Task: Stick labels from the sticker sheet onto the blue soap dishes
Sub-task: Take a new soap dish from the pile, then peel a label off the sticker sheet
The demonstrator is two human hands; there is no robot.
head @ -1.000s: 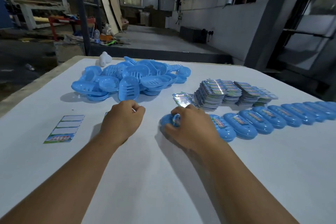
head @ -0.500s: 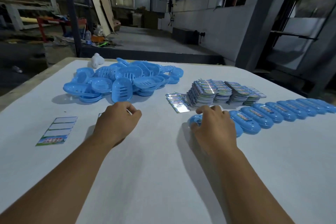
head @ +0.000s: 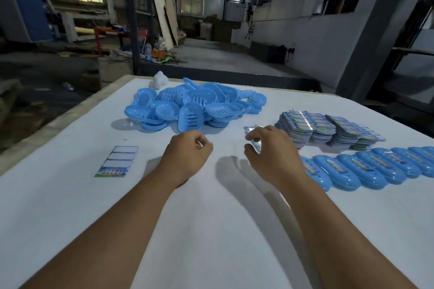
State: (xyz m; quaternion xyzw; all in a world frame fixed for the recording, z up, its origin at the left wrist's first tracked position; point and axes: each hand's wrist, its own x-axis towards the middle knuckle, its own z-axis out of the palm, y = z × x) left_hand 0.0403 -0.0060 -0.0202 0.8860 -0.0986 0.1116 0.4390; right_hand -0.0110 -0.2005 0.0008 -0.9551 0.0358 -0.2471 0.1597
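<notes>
A heap of unlabelled blue soap dishes (head: 187,110) lies at the far middle of the white table (head: 211,230). A row of labelled blue dishes (head: 366,166) runs along the right. My right hand (head: 272,152) reaches over a loose shiny sticker sheet (head: 251,135); thumb and curled fingers close on its near edge. My left hand (head: 187,155) hovers in front of the heap with fingers curled. A pale sliver shows between its finger and thumb, and I cannot tell what that is.
Stacks of sticker sheets (head: 328,129) stand behind the dish row. A mostly peeled sheet (head: 117,162) lies at the left. A small white object (head: 159,80) sits at the far edge. The table's left edge drops to a dark workshop floor.
My right hand left the dish at the near end of the row and moved up and left onto the loose sticker sheet. The left hand stayed roughly where it was.
</notes>
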